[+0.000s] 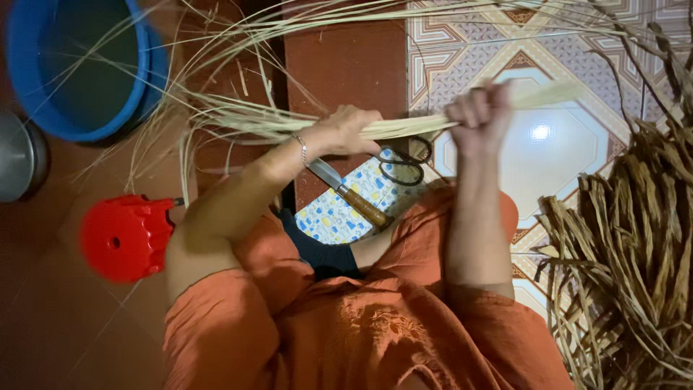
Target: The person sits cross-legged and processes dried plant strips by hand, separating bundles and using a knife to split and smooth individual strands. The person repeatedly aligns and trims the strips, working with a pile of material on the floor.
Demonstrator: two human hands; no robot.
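A: What was held by the hands at that moment?

B: A bundle of pale straw strips (404, 127) was gripped by both. The left hand (346, 130) was clenched around it just left of the frame's centre, and the right hand (478, 115) was closed in a fist around it further right, near the upper middle. The bundle was stretched almost level between the two fists, with a short stub seen past the right hand.

A: And where was the rest of the straw seen?

B: Loose ends were fanned out to the left of the left hand and arched across the top of the frame, over the blue basin (79, 68) in the upper left.

A: What was laid beneath the hands?

B: A knife with a wooden handle (350, 195) and a pair of black scissors (404, 160) were rested on a patterned blue and white cloth (336, 217), just below the bundle and near the person's lap. Neither was touched by the hands.

A: What else was noted?

B: A red plastic stool (123, 237) was placed at the left, beside the left elbow. A heap of darker dried strips (628, 267) was piled along the right edge, on the patterned tile floor (548, 137). A grey metal pot (18, 155) was partly cut off at the far left.
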